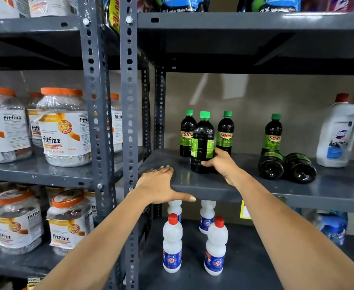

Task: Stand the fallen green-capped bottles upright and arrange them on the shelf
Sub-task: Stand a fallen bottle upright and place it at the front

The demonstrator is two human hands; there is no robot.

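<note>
Several dark bottles with green caps stand on the grey middle shelf (255, 191). My right hand (220, 164) grips the lower body of an upright one (202, 141) near the shelf's front. Two more stand behind it, one to the left (186, 132) and one to the right (225, 130). A further upright bottle (273, 132) stands to the right. In front of it two bottles lie on their sides, bases toward me, the left (271, 167) and the right (300, 168) touching. My left hand (161, 183) clasps the shelf's front left edge, thumb underneath.
A large white jug with a red cap (338, 132) stands at the right of the same shelf. White red-capped bottles (172, 241) stand on the shelf below. Orange-lidded jars (64, 126) fill the left rack. A perforated steel post (130, 101) divides the racks.
</note>
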